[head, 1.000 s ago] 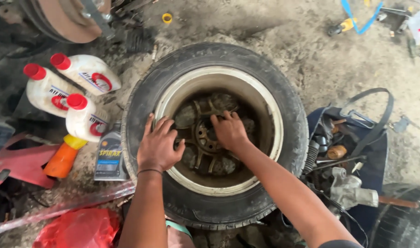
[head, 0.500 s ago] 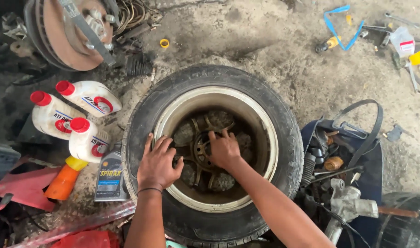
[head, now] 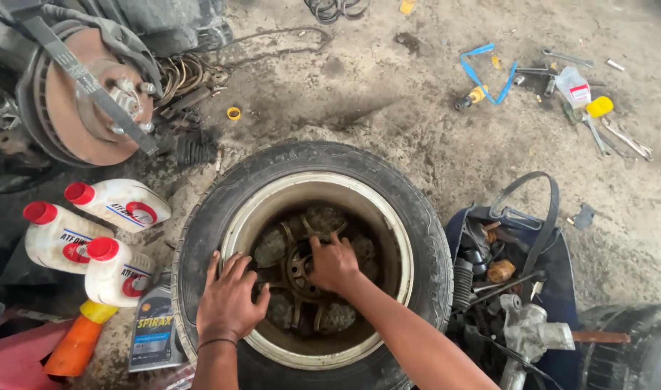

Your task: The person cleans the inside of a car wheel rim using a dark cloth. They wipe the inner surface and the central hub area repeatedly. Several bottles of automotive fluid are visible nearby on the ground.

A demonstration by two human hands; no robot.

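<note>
3 bottles crowd the tyre's left; floor beyond clear.

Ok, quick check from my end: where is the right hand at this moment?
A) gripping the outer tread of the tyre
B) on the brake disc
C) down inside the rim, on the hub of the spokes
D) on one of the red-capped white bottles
C: the right hand reaches down inside the rim and rests on the hub of the spokes, while the left hand lies on the rim's near edge.
</note>
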